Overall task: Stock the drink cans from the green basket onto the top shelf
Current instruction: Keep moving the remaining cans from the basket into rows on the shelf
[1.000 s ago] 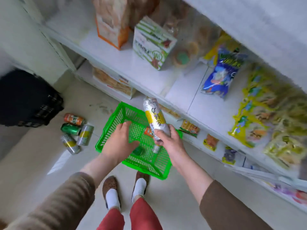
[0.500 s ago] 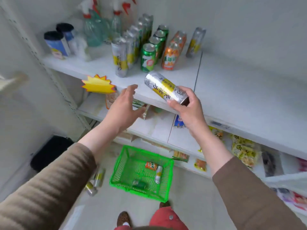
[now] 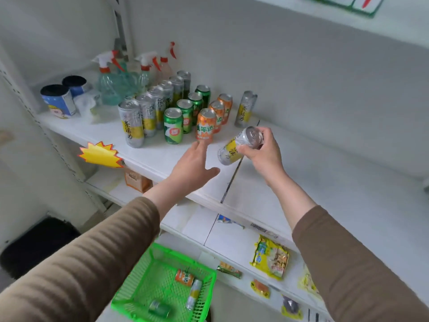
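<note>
White shop shelving against a grey wall; top shelf (image 3: 162, 156) carries cans in rows. Count: silver-yellow tall cans, six in the left row plus one (image 3: 245, 109) standing apart at right; green cans (image 3: 173, 125), four; orange cans (image 3: 205, 124), three, front one reading "美年达". Far left: three spray bottles (image 3: 109, 86), partly overlapping, and two blue tubs (image 3: 58, 101). Right hand (image 3: 261, 151) grips a tilted silver-yellow can (image 3: 239, 146) above the shelf, label only partly legible. Left hand (image 3: 193, 165) empty, fingers spread, just beside it. Green basket (image 3: 139, 284) on the floor below holds three lying cans. A yellow starburst tag (image 3: 101, 155) is blank.
</note>
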`<state>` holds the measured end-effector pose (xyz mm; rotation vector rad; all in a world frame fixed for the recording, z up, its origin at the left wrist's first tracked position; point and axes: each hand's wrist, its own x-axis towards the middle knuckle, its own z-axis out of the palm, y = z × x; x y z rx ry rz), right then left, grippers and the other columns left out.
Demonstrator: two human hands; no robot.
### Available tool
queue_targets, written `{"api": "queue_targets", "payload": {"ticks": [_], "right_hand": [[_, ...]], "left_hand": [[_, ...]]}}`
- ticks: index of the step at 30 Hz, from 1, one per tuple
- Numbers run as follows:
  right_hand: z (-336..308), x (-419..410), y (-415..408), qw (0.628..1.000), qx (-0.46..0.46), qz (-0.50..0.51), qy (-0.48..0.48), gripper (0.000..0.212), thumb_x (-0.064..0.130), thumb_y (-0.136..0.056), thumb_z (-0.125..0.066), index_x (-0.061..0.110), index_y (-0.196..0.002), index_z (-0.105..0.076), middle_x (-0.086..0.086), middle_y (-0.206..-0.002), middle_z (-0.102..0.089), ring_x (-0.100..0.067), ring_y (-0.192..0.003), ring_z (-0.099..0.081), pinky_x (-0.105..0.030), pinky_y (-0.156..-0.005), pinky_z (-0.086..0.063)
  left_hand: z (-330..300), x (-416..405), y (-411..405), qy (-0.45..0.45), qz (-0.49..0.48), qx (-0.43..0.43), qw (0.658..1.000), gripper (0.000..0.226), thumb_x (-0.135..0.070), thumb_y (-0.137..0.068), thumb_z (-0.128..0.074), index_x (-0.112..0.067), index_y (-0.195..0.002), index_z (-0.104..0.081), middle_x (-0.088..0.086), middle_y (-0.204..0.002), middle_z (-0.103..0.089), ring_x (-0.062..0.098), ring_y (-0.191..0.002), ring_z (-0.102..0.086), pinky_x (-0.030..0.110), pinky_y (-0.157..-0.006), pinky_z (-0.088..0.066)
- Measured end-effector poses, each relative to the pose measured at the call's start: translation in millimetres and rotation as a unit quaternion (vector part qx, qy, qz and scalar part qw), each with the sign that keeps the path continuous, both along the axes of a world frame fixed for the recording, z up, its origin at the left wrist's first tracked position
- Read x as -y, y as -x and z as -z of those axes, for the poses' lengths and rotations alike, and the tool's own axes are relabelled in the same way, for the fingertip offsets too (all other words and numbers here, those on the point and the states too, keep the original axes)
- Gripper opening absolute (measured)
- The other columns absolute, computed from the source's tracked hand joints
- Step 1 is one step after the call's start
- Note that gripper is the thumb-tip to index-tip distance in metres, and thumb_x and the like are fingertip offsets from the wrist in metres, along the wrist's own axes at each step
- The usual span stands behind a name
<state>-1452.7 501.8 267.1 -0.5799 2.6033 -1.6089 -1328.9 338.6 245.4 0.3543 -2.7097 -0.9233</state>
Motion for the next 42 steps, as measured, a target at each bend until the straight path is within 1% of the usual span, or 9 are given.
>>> {"api": "queue_targets", "payload": {"ticks": [3, 6, 13, 18, 21, 26, 32, 37, 42], "right_hand": [[6.3, 4.0, 38.0, 0.998, -0.025, -0.021, -0.048, 0.054, 0.028, -0.072, -0.086, 0.029, -0.115, -0.054, 0.011, -0.107, -0.068, -0.017, -0.100, -0.066, -0.034, -0.088, -0.052], [20.3, 14.8, 63.1, 0.995, -0.038, -0.033, -0.085, 0.058, 0.031, -0.074, -0.084, 0.026, -0.123, -0.054, 0.008, -0.116, -0.067, -0.017, -0.105, -0.064, -0.035, -0.090, -0.051], [50.5, 37.6, 76.3, 0.997, -0.037, -0.022, -0.059, 0.062, 0.030, -0.079, -0.082, 0.024, -0.131, -0.047, 0.005, -0.129, -0.063, -0.017, -0.114, -0.061, -0.029, -0.089, -0.047], [80.9, 42.0, 77.8, 0.996, 0.004, -0.025, -0.083, 0.066, 0.028, -0.077, -0.085, 0.019, -0.127, -0.042, -0.004, -0.119, -0.069, -0.027, -0.103, -0.066, -0.036, -0.082, -0.052], [87.7, 50.2, 100.0, 0.996, 0.020, -0.012, -0.090, 0.064, 0.026, -0.076, -0.086, 0.019, -0.123, -0.043, -0.006, -0.116, -0.070, -0.028, -0.101, -0.067, -0.039, -0.085, -0.054], [86.9, 69.4, 156.4, 0.994, 0.052, 0.023, -0.093, 0.053, 0.030, -0.077, -0.086, 0.017, -0.115, -0.052, -0.006, -0.112, -0.071, -0.027, -0.101, -0.068, -0.036, -0.085, -0.053], [92.0, 79.4, 192.3, 0.994, 0.060, 0.047, -0.079, 0.047, 0.028, -0.079, -0.086, 0.017, -0.116, -0.059, -0.002, -0.114, -0.072, -0.023, -0.103, -0.068, -0.032, -0.087, -0.052], [91.6, 84.3, 199.6, 0.994, 0.053, 0.051, -0.087, 0.051, 0.031, -0.079, -0.086, 0.017, -0.120, -0.059, -0.002, -0.117, -0.072, -0.022, -0.105, -0.068, -0.028, -0.085, -0.049], [92.2, 89.7, 203.3, 0.993, 0.048, 0.058, -0.095, 0.053, 0.033, -0.078, -0.086, 0.019, -0.121, -0.059, -0.001, -0.119, -0.072, -0.023, -0.108, -0.068, -0.038, -0.094, -0.054]], "left_hand": [[11.1, -11.4, 31.8, -0.010, -0.019, 0.022, 1.000, 0.083, -0.039, -0.083, -0.072, -0.020, -0.148, -0.025, 0.004, -0.150, -0.036, 0.023, -0.135, -0.041, 0.043, -0.106, -0.041], [20.0, -14.2, 55.6, 0.001, -0.048, 0.041, 0.998, 0.083, -0.039, -0.083, -0.071, -0.018, -0.148, -0.024, 0.005, -0.150, -0.037, 0.024, -0.133, -0.043, 0.047, -0.103, -0.044], [40.3, -13.0, 91.0, 0.008, -0.066, 0.041, 0.997, 0.084, -0.032, -0.082, -0.073, -0.016, -0.148, -0.024, 0.007, -0.145, -0.042, 0.027, -0.127, -0.048, 0.046, -0.099, -0.047], [58.0, -16.8, 112.2, -0.021, -0.074, 0.015, 0.997, 0.073, -0.027, -0.080, -0.072, -0.014, -0.141, -0.034, 0.009, -0.139, -0.044, 0.029, -0.125, -0.048, 0.042, -0.095, -0.046], [64.2, -16.8, 130.9, -0.029, -0.077, 0.002, 0.997, 0.068, -0.022, -0.079, -0.072, -0.013, -0.136, -0.037, 0.009, -0.134, -0.046, 0.030, -0.121, -0.049, 0.038, -0.088, -0.044], [63.5, -10.8, 167.1, -0.046, -0.077, 0.001, 0.996, 0.076, -0.023, -0.077, -0.073, -0.015, -0.140, -0.032, 0.008, -0.139, -0.043, 0.030, -0.125, -0.046, 0.045, -0.094, -0.048], [59.6, -8.2, 196.2, -0.045, -0.091, 0.009, 0.995, 0.073, -0.023, -0.078, -0.074, -0.015, -0.138, -0.033, 0.007, -0.131, -0.048, 0.028, -0.118, -0.050, 0.039, -0.090, -0.048], [61.2, -7.8, 202.2, -0.045, -0.083, 0.008, 0.995, 0.083, -0.023, -0.077, -0.075, -0.018, -0.145, -0.028, 0.007, -0.139, -0.047, 0.028, -0.124, -0.049, 0.039, -0.096, -0.048], [61.5, -6.4, 203.0, -0.040, -0.081, 0.010, 0.996, 0.087, -0.025, -0.077, -0.076, -0.019, -0.148, -0.025, 0.006, -0.142, -0.045, 0.027, -0.126, -0.048, 0.039, -0.098, -0.049]]}}
